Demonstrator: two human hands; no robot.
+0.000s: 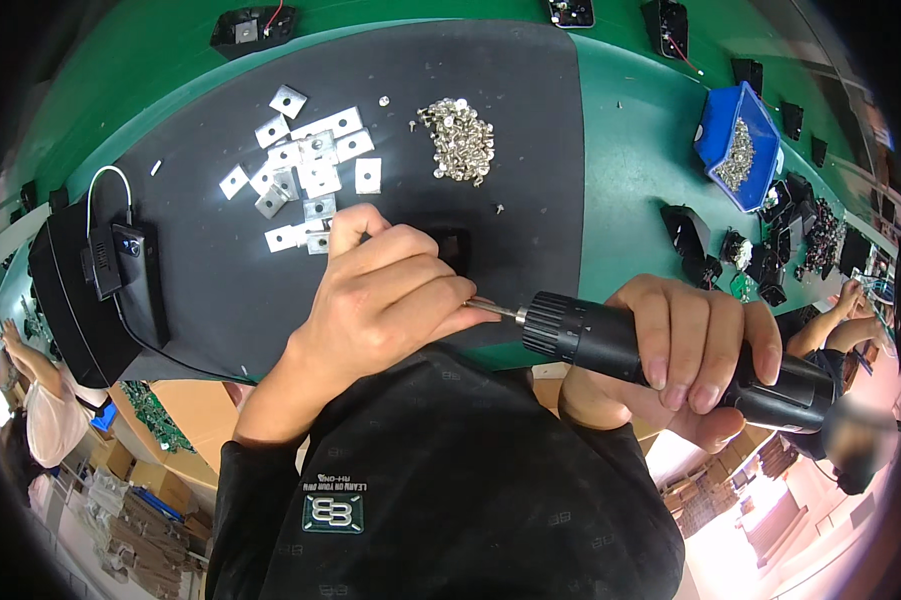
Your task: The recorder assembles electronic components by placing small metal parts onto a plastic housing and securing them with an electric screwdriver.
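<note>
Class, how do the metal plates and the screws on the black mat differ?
The metal plates are square-cornered, with holes; the screws are smaller, with round heads. The plates spread loosely; most screws sit in one heap. Both look silvery and lie on the black mat.

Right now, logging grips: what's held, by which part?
The right hand grips the black cylindrical power screwdriver around its body; for the left hand, unclear.

Screws (458, 142) right of plates (318, 172)

Both lie on the mat (540, 140), which covers part of the counter (625, 170). The phone (136, 272) is left of the plates. Right of the mat, the bin (713, 135) has more screws in it. The left fingers (405, 268) are between plates and person; to their right, the screwdriver (600, 338) is in the right fingers (686, 345).
</note>
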